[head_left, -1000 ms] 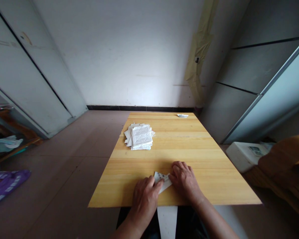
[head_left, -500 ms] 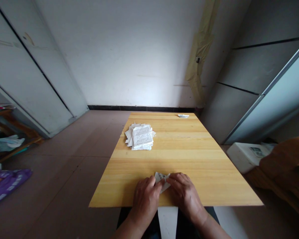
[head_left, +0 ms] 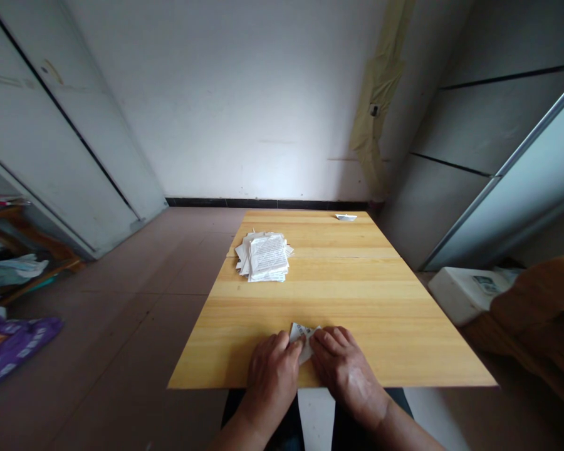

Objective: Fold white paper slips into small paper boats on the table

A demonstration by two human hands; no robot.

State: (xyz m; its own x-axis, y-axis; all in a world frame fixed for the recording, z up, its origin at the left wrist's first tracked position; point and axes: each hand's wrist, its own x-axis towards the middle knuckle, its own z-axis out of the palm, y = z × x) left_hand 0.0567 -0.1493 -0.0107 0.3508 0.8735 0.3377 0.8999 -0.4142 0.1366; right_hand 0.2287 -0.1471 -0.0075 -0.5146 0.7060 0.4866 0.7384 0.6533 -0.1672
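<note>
In the head view, the left hand (head_left: 273,366) and right hand (head_left: 345,364) both gripped 1 folded printed paper (head_left: 305,356) between them, near the close edge of the wooden table (head_left: 366,300). Farther off lay 1 stack of printed sheets (head_left: 267,257), left, and 1 boat-shaped paper (head_left: 346,217), right, near the far edge.

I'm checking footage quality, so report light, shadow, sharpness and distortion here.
Head view: the wall is brightest low in its middle; head view: a soft shadow lies on the table beside the left hand; head view: print on the folded paper cannot be read; head view: the right cupboard leans outward, probably lens stretch.
</note>
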